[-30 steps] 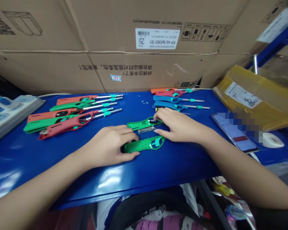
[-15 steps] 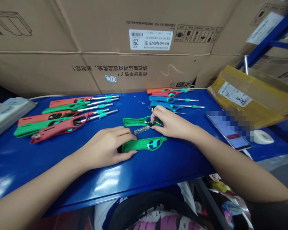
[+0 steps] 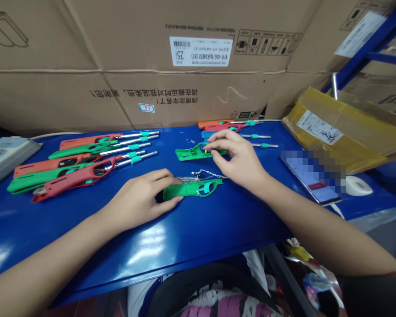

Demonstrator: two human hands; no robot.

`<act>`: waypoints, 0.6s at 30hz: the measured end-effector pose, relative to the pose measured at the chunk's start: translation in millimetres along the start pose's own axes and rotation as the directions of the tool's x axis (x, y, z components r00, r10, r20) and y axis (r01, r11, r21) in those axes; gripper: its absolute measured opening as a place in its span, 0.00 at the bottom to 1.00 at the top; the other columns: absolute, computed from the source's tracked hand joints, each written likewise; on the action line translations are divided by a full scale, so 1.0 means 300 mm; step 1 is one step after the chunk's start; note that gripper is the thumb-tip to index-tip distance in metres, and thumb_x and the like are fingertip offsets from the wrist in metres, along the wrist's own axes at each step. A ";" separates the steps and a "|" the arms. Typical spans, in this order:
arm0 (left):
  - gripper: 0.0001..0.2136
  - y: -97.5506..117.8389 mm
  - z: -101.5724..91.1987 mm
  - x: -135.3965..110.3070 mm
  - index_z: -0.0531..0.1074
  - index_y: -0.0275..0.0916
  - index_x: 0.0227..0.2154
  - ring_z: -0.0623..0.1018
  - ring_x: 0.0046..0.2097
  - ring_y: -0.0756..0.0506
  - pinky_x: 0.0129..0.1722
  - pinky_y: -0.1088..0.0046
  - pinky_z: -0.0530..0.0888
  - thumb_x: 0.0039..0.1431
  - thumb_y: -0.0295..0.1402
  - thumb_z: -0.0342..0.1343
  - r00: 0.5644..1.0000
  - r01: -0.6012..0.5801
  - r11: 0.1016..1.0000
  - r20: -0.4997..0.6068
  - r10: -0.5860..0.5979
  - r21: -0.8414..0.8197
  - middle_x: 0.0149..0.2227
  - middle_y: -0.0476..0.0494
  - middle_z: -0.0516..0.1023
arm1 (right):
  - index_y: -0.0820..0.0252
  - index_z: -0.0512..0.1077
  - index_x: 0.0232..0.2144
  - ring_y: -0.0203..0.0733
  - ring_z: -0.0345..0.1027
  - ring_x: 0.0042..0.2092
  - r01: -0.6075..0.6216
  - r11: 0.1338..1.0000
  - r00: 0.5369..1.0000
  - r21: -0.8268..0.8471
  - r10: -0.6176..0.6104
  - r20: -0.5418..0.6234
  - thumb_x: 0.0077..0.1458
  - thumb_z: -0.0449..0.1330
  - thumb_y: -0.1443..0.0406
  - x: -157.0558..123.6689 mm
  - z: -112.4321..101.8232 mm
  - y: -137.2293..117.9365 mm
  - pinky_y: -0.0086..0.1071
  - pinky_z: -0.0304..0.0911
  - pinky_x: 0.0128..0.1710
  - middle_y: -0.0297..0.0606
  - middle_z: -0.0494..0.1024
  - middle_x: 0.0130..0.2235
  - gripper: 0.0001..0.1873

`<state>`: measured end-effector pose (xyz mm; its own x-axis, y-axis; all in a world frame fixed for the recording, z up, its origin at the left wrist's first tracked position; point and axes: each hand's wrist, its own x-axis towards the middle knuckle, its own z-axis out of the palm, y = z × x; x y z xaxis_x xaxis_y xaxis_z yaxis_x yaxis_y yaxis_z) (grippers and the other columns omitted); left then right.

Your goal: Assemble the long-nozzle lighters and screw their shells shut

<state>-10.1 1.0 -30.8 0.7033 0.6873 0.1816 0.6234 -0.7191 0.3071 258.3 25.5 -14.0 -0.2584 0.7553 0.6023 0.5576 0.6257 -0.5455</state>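
Note:
My left hand (image 3: 152, 191) grips the closed end of a green lighter casing half (image 3: 186, 189), its hollow side up and a turquoise trigger (image 3: 204, 189) in its ring. Just behind that half lie a clear fuel tank (image 3: 185, 179) and a thin white wire (image 3: 206, 172), with a metal tube partly showing. My right hand (image 3: 239, 154) is on the other green casing half (image 3: 189, 153), thumb and forefinger at its ring end. A small yellow bit (image 3: 205, 150) shows by those fingertips; what it belongs to is unclear.
Several red, orange and green gas lighters (image 3: 82, 171) lie at left beside a white power strip (image 3: 9, 154). More orange, red and blue lighters (image 3: 218, 124) lie behind my right hand. To the right are a phone (image 3: 310, 176), a white mouse-like object (image 3: 358, 186) and a yellow-taped box (image 3: 336, 127).
My right hand has moved away from the clear tank and wire. The far green casing half has shifted back and right. The tank now lies against the near half.

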 end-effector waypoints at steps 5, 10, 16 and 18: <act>0.15 -0.014 0.009 0.005 0.76 0.41 0.48 0.80 0.44 0.43 0.40 0.68 0.77 0.67 0.45 0.55 0.997 0.058 0.998 -0.055 -0.059 -0.018 0.47 0.42 0.77 | 0.57 0.78 0.30 0.46 0.73 0.48 -0.131 0.948 0.991 0.291 0.134 0.009 0.56 0.59 0.69 0.013 -0.024 -0.038 0.46 0.69 0.52 0.41 0.79 0.41 0.07; 0.17 -0.023 0.008 0.009 0.77 0.41 0.48 0.78 0.38 0.46 0.34 0.72 0.75 0.66 0.47 0.55 0.992 0.098 0.995 -0.079 -0.100 -0.030 0.43 0.43 0.77 | 0.58 0.75 0.25 0.41 0.69 0.42 -0.188 0.869 0.974 0.458 0.103 0.203 0.50 0.62 0.69 0.005 -0.037 -0.068 0.38 0.71 0.42 0.37 0.71 0.37 0.04; 0.15 -0.045 0.002 0.013 0.76 0.41 0.45 0.78 0.41 0.45 0.38 0.71 0.75 0.66 0.46 0.56 0.989 0.091 0.995 -0.111 -0.094 -0.030 0.44 0.44 0.76 | 0.60 0.73 0.33 0.35 0.65 0.34 -0.417 0.771 0.902 0.481 0.286 0.324 0.46 0.59 0.70 0.003 -0.019 -0.094 0.34 0.69 0.37 0.37 0.70 0.40 0.08; 0.15 -0.056 0.000 0.014 0.76 0.40 0.44 0.78 0.41 0.45 0.40 0.70 0.76 0.66 0.46 0.56 0.988 0.096 0.994 -0.121 -0.101 -0.052 0.45 0.43 0.76 | 0.60 0.71 0.35 0.34 0.65 0.32 -0.520 0.708 0.850 0.477 0.373 0.373 0.45 0.56 0.72 0.013 -0.023 -0.097 0.33 0.66 0.33 0.36 0.70 0.39 0.12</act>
<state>-17.6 15.8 -35.3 0.5902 0.7639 0.2610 0.6693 -0.6438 0.3709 246.6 8.9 8.3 -0.3064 0.9476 0.0907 0.1526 0.1430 -0.9779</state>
